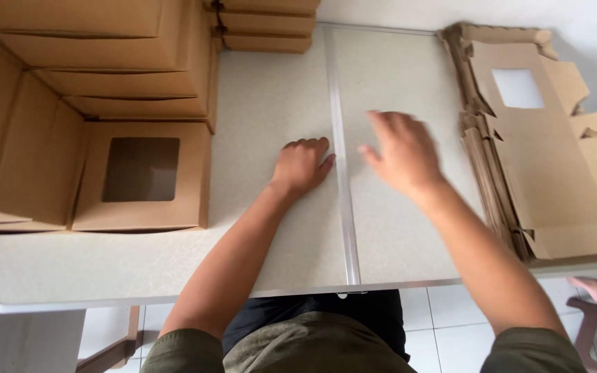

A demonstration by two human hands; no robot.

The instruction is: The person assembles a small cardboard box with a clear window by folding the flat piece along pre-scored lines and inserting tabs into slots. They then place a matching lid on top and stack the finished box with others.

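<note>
Left hand (303, 164) rests flat on the desk (271, 103), fingers loosely curled, holding nothing. Right hand (402, 153) hovers blurred, grip open & empty, nearer the stack of flat windowed box blanks (540, 159) lying to its right, long axis running front-to-back; folded windowed box (143, 176) sits far left

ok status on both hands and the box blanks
Left hand flat on table, empty. Right hand empty, near flat box stack. Nothing between.
</note>
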